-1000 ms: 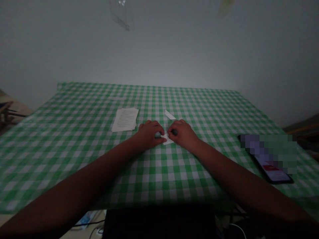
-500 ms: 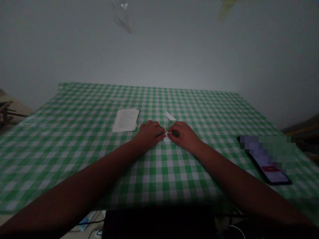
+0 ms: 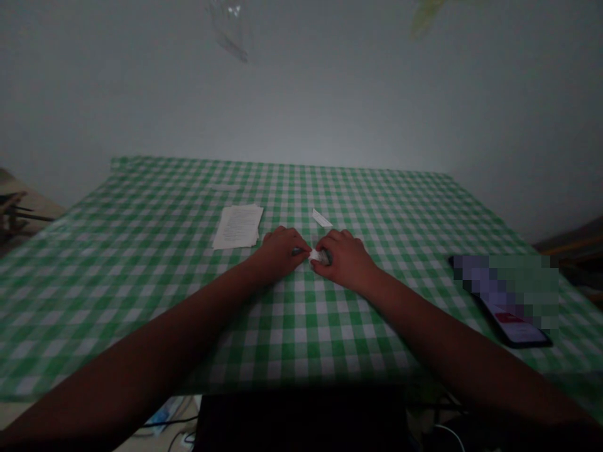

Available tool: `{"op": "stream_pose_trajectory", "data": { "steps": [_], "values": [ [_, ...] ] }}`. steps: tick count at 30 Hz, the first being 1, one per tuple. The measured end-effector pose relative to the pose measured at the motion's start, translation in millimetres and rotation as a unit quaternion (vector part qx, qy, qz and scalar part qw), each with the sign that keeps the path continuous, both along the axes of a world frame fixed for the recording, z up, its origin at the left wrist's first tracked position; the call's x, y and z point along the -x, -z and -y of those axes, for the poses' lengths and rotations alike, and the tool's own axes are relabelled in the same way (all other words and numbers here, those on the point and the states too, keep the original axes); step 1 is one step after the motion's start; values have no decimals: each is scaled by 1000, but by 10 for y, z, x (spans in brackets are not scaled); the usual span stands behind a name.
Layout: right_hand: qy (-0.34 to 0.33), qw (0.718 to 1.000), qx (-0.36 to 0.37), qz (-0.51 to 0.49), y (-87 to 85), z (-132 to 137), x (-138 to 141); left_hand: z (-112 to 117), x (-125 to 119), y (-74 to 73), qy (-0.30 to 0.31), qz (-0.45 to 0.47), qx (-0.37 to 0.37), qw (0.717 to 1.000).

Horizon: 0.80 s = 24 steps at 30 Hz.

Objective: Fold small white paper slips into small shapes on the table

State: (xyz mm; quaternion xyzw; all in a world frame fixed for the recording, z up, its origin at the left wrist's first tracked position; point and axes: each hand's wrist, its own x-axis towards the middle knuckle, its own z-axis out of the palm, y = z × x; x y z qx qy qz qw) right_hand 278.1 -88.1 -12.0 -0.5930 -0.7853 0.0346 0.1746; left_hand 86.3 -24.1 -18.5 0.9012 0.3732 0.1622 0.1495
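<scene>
Between my two hands, over the middle of the table, is a small piece of white paper [image 3: 321, 256], mostly covered by fingers. My left hand [image 3: 283, 248] pinches its left end between thumb and fingertips. From the other side, the curled fingers and thumb of my right hand [image 3: 343, 257] grip the paper. Just beyond my hands lies a small folded strip of printed paper [image 3: 321, 218]. A stack of printed paper sheets [image 3: 239, 226] rests to the left of my left hand.
A green and white checked cloth [image 3: 301, 339] covers the table. At the right lies a phone [image 3: 521, 330], its screen partly blurred out. The wall [image 3: 301, 94] rises behind the table's far edge. Cables [image 3: 176, 422] show below the front edge.
My right hand has shifted its hold, with thumb and fingers wider apart, and more of the white paper shows between them. My left hand has moved slightly left.
</scene>
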Motion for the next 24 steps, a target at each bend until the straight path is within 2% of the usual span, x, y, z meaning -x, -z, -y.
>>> {"op": "stream_pose_trajectory", "data": {
  "steps": [9,13,16,20,24],
  "values": [
    [-5,1000,14,-12,-12,15,-23,21,8,-23,8,0,5,1000],
    [32,999,14,-23,2,-20,-96,39,11,-28,11,-2,-6,1000],
    [29,999,23,-31,28,-42,-98,46,13,-20,12,-6,-13,1000],
    [41,989,21,-141,79,-79,-79,54,6,-19,23,5,-23,999],
    [13,958,27,-286,47,-68,-61,63,-13,-44,35,20,-41,998]
  ]
}}
